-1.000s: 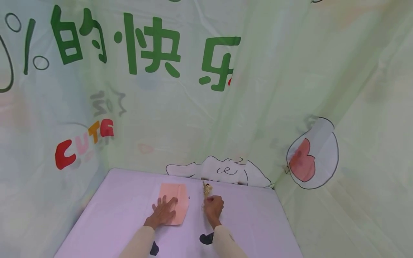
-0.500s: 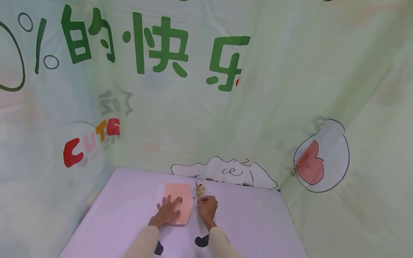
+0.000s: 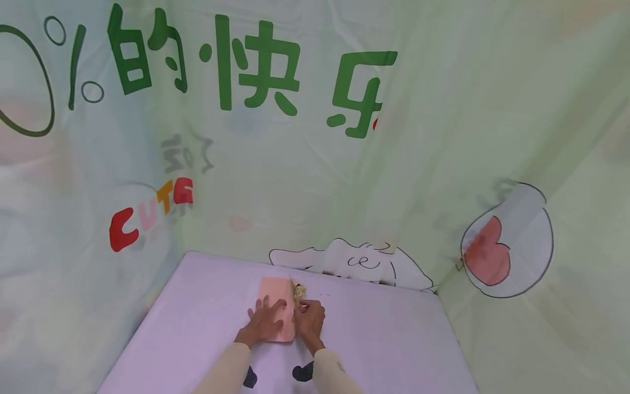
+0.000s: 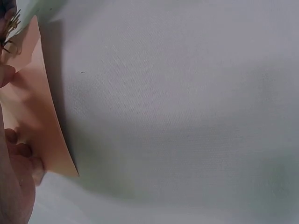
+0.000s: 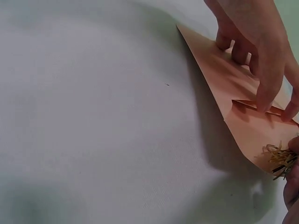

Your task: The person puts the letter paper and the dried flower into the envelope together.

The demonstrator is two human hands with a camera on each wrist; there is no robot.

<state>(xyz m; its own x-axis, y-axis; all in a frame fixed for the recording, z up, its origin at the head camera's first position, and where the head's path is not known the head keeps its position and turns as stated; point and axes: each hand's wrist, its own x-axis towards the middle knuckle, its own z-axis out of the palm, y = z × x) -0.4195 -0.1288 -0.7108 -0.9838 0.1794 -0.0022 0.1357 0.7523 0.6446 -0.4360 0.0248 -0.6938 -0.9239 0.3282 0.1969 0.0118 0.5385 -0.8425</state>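
A pink paper envelope (image 3: 272,287) lies on the table, its flap folded out to the right. My left hand (image 3: 264,323) rests on it with fingers spread. In the right wrist view, two fingertips of the left hand (image 5: 264,46) touch the envelope's mouth, which gapes slightly. My right hand (image 3: 310,320) pinches a small bunch of dried flowers (image 3: 299,293) by its stems, at the envelope's right edge. The cut stem ends (image 5: 281,161) stick out over the flap (image 5: 254,140). Much of the right hand (image 5: 292,191) is outside its wrist view.
The table (image 3: 384,339) has a pale lilac cover with black printed shapes (image 3: 302,372) near the forearms. Printed cloth (image 3: 275,180) hangs at the back and both sides, with a drawn dog-like figure (image 3: 354,260) along the table's far edge.
My right hand has moved left with the dried flowers, from beside the envelope to its flap. The left hand has stayed on the envelope. The head view has shifted slightly.
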